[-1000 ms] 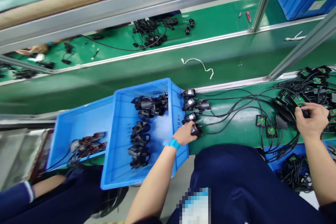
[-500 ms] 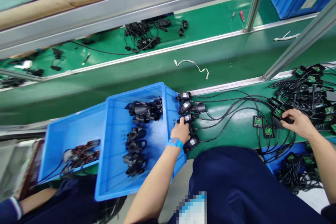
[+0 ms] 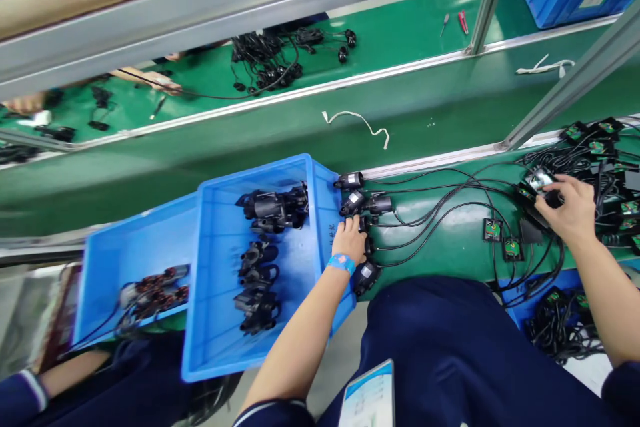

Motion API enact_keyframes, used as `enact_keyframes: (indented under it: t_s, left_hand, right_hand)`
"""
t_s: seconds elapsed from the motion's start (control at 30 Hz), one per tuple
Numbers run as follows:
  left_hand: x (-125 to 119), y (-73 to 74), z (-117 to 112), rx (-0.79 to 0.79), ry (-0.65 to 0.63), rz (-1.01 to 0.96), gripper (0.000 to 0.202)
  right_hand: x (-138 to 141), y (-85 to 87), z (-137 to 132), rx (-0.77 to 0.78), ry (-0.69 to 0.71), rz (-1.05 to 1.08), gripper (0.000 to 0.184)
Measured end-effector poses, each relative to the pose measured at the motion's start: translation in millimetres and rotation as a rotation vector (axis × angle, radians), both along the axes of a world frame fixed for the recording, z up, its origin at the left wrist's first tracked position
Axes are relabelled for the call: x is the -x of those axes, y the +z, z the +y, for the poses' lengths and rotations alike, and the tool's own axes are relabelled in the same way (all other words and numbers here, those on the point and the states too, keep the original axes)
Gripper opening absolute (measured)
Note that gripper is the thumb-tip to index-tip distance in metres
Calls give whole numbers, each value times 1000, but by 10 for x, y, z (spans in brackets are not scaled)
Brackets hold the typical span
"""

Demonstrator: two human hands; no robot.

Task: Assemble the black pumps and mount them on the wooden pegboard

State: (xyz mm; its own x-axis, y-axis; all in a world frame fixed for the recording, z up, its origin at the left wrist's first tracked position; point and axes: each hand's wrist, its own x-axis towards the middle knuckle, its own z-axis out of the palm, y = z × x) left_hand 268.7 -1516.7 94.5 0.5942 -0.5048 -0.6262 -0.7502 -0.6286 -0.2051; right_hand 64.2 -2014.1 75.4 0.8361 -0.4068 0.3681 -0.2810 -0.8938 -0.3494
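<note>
My left hand (image 3: 350,240), a blue band at its wrist, has its fingers curled over a black cylindrical motor (image 3: 364,224) in a cluster beside the blue bin; the fingers partly hide it. Around it lie more cabled motors, one with a white label (image 3: 367,273). At the right, my right hand (image 3: 570,207) grips a small black square box (image 3: 541,179) between thumb and fingers; its upper face shines. Black cables (image 3: 440,203) run from the motors toward the boxes. Two open boxes with green circuit boards (image 3: 512,249) lie left of that hand.
A large blue bin (image 3: 193,320) holds several black plastic housings (image 3: 257,280). Another blue bin (image 3: 125,240) holds copper-wound parts. More boxes and coiled cables (image 3: 575,163) crowd the right. A metal post (image 3: 565,60) rises there. Another person's hand (image 3: 163,82) is across the bench.
My right hand has raised and tilted a box, whose face now shines. My left hand has shifted slightly right among the motors. Another person's hands have appeared across the bench.
</note>
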Motion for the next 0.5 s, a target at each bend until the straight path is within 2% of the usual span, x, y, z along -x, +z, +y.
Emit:
enact_keyframes:
  t_s: [0.1,0.23,0.37,0.5]
  left_hand:
    - [-60,-24,3,-12,-15,47,62]
    - [-121,-94,28,-48,-5,89,68]
    - [-150,-142,57,-8,-55,91,72]
    - [-168,-128,65,49,-77,105,73]
  right_hand:
    - [-227,-3,-188,95,19,79,16]
    - [-416,-238,-462,153,98,296,19]
    - [-488,-501,-664,153,136,512,24]
    - [-522,-581,-729,168,204,674,27]
